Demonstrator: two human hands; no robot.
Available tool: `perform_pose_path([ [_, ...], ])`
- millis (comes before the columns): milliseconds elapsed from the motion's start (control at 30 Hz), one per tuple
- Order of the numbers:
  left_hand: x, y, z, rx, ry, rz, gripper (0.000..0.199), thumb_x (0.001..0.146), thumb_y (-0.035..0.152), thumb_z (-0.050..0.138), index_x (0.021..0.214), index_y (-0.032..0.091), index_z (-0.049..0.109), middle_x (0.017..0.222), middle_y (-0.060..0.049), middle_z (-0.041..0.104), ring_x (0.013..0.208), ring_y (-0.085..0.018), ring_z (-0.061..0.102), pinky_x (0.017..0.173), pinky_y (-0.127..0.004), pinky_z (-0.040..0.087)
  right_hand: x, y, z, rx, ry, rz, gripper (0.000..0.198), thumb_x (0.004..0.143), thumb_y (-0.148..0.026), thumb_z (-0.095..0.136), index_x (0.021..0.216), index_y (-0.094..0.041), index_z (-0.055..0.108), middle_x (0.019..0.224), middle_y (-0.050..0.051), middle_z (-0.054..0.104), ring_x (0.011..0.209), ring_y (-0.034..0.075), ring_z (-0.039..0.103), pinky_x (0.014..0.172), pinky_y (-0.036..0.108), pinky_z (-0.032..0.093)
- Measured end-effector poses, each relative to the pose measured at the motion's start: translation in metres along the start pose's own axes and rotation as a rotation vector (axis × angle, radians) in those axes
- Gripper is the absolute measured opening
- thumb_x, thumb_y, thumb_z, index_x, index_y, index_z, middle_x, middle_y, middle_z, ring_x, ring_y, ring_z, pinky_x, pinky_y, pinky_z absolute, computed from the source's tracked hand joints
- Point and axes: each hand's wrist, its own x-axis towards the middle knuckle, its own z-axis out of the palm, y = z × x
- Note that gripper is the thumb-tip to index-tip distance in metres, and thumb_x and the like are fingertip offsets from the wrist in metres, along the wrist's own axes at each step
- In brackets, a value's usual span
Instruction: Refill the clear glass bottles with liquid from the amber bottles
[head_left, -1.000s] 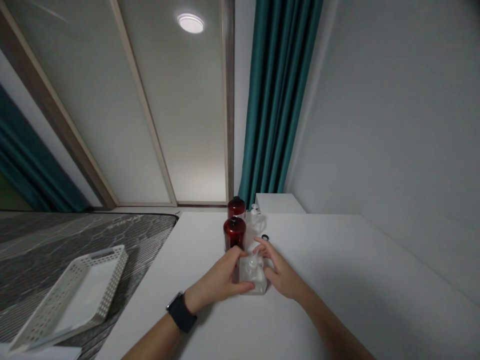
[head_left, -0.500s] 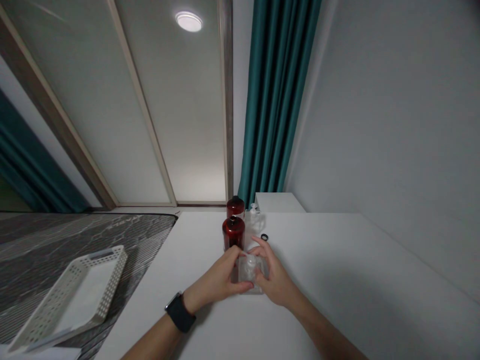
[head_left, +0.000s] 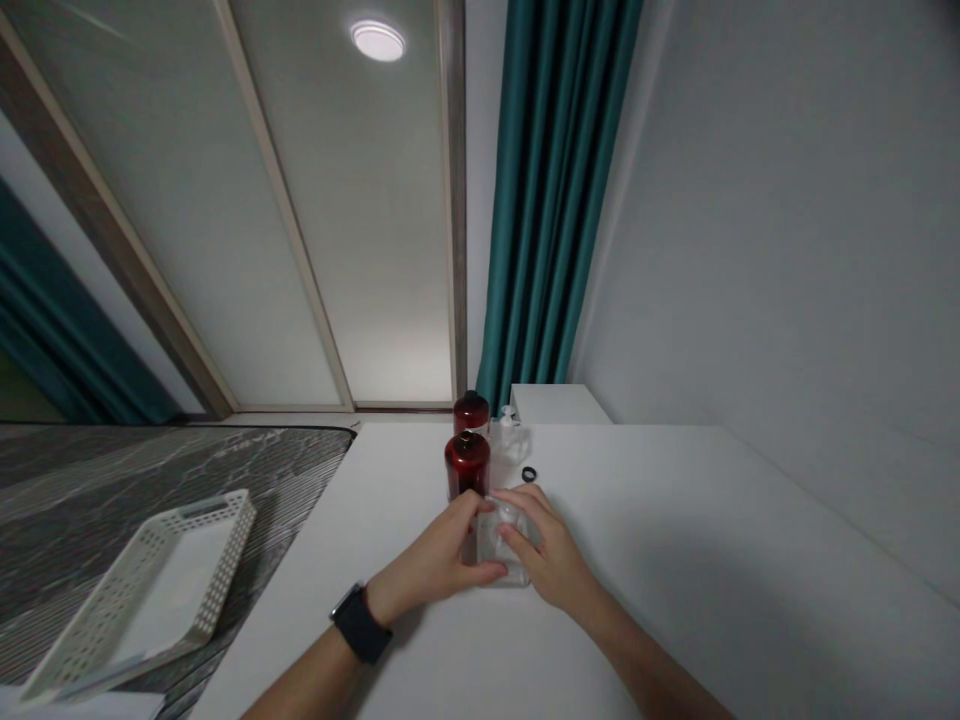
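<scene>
A clear, square-sided bottle stands on the white table in front of me. My left hand is wrapped around its left side, thumb in front and fingers behind. At the bottle's top, my right hand has its thumb and fingers curled about the neck; the exact contact is partly hidden by the fingers. Just behind the hands stands a dark red bottle with a black neck. A second red bottle is behind it, beside a clear pump bottle. A small black ring lies to their right.
The white table reaches to the wall on the right. Low on the left, a white perforated basket sits on a grey patterned surface. A white box-like cabinet is beyond the table's far edge, near a teal curtain.
My right hand's fingers have shifted and turned around the bottle's top, the forefinger coming down closer to the neck. The left hand stays in its hold on the bottle.
</scene>
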Motion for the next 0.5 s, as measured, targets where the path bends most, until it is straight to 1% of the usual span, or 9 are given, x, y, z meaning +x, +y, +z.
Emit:
perform_pose_path([
  [133, 0.0, -0.002, 0.001, 0.004, -0.004, 0.002, 0.046, 0.078, 0.033, 0.075, 0.113, 0.018, 0.05, 0.11, -0.007, 0.057, 0.094, -0.024, 0.056, 0.083, -0.037, 0.048, 0.001, -0.001, -0.001, -0.015, 0.075, -0.004, 0.035, 0.098, -0.029, 0.051, 0.132, -0.026, 0.056, 0.12, 0.009, 0.06, 0.116, 0.025, 0.057, 0.102, 0.04, 0.046],
  [200, 0.0, -0.002, 0.001, -0.003, -0.006, -0.008, 0.046, 0.078, 0.034, 0.076, 0.112, 0.018, 0.05, 0.108, -0.007, 0.057, 0.093, -0.024, 0.056, 0.082, -0.037, 0.048, 0.002, -0.001, -0.003, -0.026, 0.134, 0.007, 0.037, 0.098, -0.031, 0.051, 0.134, -0.025, 0.054, 0.122, 0.01, 0.06, 0.117, 0.026, 0.056, 0.103, 0.042, 0.045],
  [333, 0.0, -0.001, 0.001, -0.008, -0.008, -0.008, 0.045, 0.079, 0.037, 0.076, 0.11, 0.018, 0.05, 0.106, -0.006, 0.057, 0.092, -0.023, 0.055, 0.082, -0.036, 0.047, 0.005, 0.0, -0.009, -0.04, 0.248, 0.022, 0.037, 0.096, -0.033, 0.053, 0.132, -0.024, 0.055, 0.118, 0.01, 0.061, 0.113, 0.027, 0.058, 0.101, 0.044, 0.046],
  [433, 0.0, 0.0, 0.0, -0.006, -0.008, -0.012, 0.044, 0.079, 0.037, 0.075, 0.11, 0.019, 0.05, 0.106, -0.006, 0.057, 0.091, -0.022, 0.055, 0.081, -0.035, 0.047, 0.006, 0.0, -0.012, -0.052, 0.251, 0.014, 0.036, 0.096, -0.035, 0.053, 0.13, -0.024, 0.056, 0.115, 0.009, 0.063, 0.109, 0.026, 0.06, 0.098, 0.042, 0.048],
  [500, 0.0, 0.001, -0.001, -0.011, -0.008, -0.023, 0.044, 0.079, 0.036, 0.075, 0.11, 0.019, 0.05, 0.106, -0.006, 0.057, 0.091, -0.022, 0.055, 0.081, -0.035, 0.047, 0.006, -0.001, -0.014, -0.086, 0.233, 0.009, 0.035, 0.097, -0.035, 0.052, 0.13, -0.023, 0.056, 0.12, 0.01, 0.064, 0.114, 0.026, 0.06, 0.1, 0.042, 0.048],
])
